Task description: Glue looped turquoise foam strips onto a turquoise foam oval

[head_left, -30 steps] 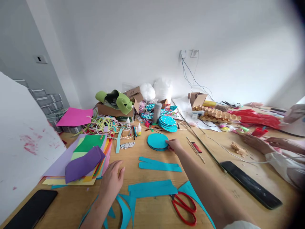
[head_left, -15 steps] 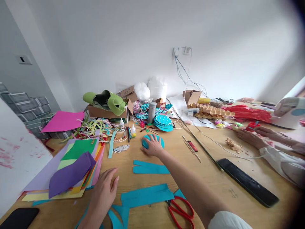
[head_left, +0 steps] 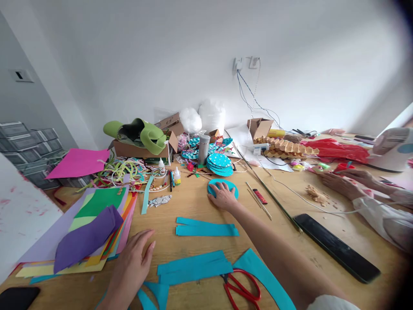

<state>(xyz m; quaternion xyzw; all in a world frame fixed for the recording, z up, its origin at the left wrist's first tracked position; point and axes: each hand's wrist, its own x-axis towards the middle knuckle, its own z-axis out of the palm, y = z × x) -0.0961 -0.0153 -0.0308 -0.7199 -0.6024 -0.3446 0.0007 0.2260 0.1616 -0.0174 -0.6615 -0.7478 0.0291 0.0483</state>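
Note:
My right hand point(head_left: 222, 196) lies flat with fingers spread on a blue felt circle point(head_left: 235, 187), covering much of it. My left hand point(head_left: 134, 256) is open near the table's front, thumb apart from the fingers and nothing in it. Between the hands lie blue felt strips point(head_left: 206, 229). A wider blue felt piece point(head_left: 193, 268) sits closer to me, with red-handled scissors point(head_left: 241, 289) at its right end. Blue offcuts point(head_left: 264, 275) curve beside the scissors, partly under my right forearm. Behind the circle stands a stack of blue discs point(head_left: 220, 164), the top one white-patterned.
Coloured felt sheets point(head_left: 87, 241) are piled at the left. Glue bottles point(head_left: 177, 176), a grey flask point(head_left: 203, 150) and a green cap point(head_left: 138, 133) stand farther back. Thin sticks point(head_left: 258, 200) and a long black object point(head_left: 337, 247) lie right. Another person's hands point(head_left: 342, 185) work at far right.
My right hand has slid the blue circle to the right across the table. More of the blue offcut beside the scissors shows. My left hand stays open, and the view has shifted slightly.

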